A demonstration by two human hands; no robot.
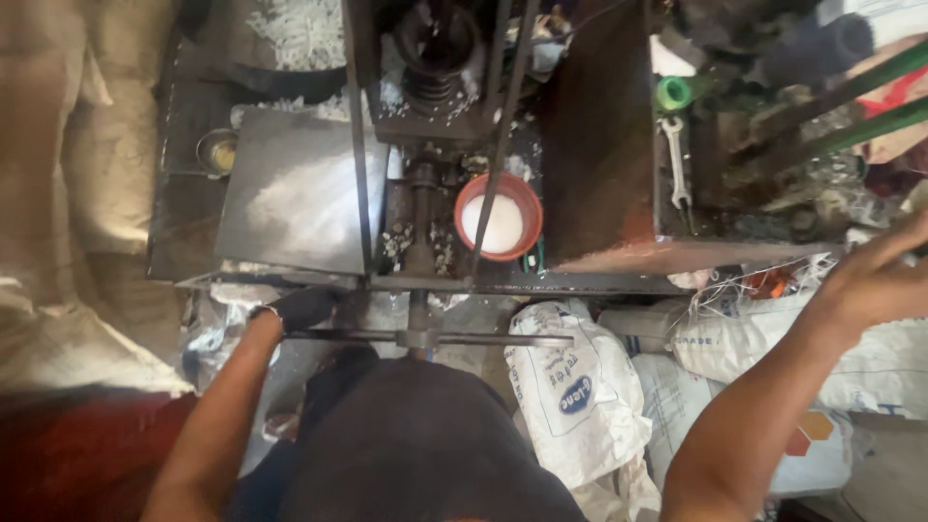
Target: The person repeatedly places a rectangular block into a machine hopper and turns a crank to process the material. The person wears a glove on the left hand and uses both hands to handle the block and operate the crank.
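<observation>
I look straight down at a dark metal press machine point(430, 116) with a vertical screw and spring. My left hand point(295, 307), in a dark glove, is closed on the left end of a horizontal metal handle bar point(454, 339) at the machine's front. My right hand point(884, 275) reaches out to the far right edge, fingers spread over a green rod point(851, 126); what it touches is cut off. An orange bowl of white powder point(499, 218) sits right of the screw shaft. A flat steel plate point(290, 188) dusted with white lies to the left.
A wrench point(677, 159) lies on the rusty bench on the right beside a green cap point(674, 93). White woven sacks point(580, 396) are piled below the machine. Burlap cloth point(68, 174) covers the left side. White shavings point(304, 29) lie at the top.
</observation>
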